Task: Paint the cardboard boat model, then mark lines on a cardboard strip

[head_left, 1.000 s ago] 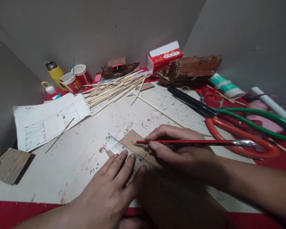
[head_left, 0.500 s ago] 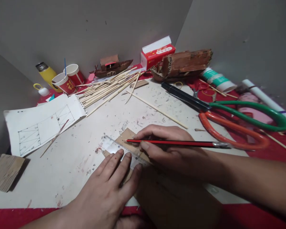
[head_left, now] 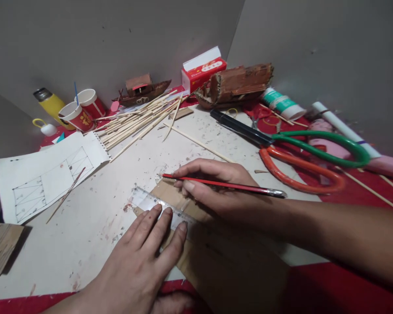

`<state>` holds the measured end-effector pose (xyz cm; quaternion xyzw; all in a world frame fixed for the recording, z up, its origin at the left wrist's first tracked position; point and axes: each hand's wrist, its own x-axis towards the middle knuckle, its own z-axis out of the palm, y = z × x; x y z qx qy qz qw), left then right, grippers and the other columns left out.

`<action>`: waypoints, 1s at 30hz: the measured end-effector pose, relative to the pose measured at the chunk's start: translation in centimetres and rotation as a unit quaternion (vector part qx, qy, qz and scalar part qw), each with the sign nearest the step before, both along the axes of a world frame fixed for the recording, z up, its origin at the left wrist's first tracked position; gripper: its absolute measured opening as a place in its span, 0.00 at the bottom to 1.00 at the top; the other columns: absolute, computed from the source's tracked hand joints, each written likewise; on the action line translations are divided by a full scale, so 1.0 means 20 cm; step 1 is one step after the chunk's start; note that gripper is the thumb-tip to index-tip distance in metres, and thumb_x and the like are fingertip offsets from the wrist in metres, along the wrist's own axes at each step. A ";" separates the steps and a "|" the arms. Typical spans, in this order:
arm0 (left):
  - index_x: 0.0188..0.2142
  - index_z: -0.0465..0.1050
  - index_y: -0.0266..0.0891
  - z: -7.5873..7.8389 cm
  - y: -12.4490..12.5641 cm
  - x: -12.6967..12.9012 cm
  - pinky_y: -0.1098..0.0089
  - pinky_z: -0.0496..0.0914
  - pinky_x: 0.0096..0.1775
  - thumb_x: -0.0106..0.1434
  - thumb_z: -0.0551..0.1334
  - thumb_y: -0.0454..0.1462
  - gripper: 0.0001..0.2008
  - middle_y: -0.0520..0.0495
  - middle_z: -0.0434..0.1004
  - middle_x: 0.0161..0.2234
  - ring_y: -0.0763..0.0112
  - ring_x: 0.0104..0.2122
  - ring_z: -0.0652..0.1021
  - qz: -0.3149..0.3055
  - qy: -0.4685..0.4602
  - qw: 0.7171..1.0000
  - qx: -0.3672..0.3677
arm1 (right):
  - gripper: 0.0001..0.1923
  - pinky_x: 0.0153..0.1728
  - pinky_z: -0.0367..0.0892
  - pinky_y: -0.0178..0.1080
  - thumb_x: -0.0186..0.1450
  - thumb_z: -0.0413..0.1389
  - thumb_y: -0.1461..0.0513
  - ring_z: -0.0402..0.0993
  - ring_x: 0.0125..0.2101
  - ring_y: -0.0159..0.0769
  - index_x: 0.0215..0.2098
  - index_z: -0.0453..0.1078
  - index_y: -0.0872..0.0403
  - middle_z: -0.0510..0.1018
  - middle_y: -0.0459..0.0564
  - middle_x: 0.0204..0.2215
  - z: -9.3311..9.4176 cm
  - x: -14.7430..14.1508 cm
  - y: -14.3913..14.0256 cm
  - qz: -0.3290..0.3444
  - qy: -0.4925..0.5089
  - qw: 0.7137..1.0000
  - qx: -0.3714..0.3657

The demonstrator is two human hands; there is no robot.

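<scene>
Your left hand lies flat, fingers spread, pressing clear ruler onto brown cardboard piece near centre of white work board. Your right hand pinches red pencil in closed fingers, tip pointing left just beyond cardboard's far corner, above ruler's far edge. Whether tip touches cardboard, cannot tell. Left: sketch sheet. Far: bundle of bamboo sticks, model boat. Right: big scissors, green and orange handles.

Two paper cups, two model boats
</scene>
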<state>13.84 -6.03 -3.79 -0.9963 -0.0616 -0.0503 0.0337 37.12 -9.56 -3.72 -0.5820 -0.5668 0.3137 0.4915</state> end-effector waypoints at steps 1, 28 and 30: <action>0.65 0.61 0.33 0.00 0.00 0.00 0.53 0.66 0.57 0.62 0.54 0.63 0.44 0.29 0.64 0.63 0.44 0.63 0.65 0.001 -0.001 1.000 0.004 | 0.11 0.40 0.73 0.35 0.63 0.54 0.66 0.80 0.39 0.35 0.42 0.77 0.53 0.83 0.48 0.39 0.00 0.00 0.00 -0.001 0.001 1.000 -0.002; 0.54 0.73 0.30 0.03 0.01 0.00 0.52 0.73 0.50 0.66 0.60 0.49 0.26 0.29 0.75 0.53 0.45 0.57 0.73 -0.028 -0.065 0.997 0.027 | 0.13 0.30 0.68 0.31 0.59 0.54 0.69 0.76 0.30 0.30 0.38 0.78 0.54 0.82 0.45 0.32 -0.01 0.03 0.02 -0.027 0.073 0.996 0.040; 0.53 0.73 0.30 0.03 0.01 0.00 0.51 0.74 0.49 0.67 0.59 0.50 0.26 0.28 0.75 0.53 0.45 0.56 0.73 -0.027 -0.064 0.997 0.030 | 0.12 0.30 0.68 0.31 0.59 0.54 0.69 0.76 0.30 0.30 0.38 0.78 0.54 0.82 0.45 0.32 -0.01 0.03 0.02 -0.024 0.076 0.996 0.043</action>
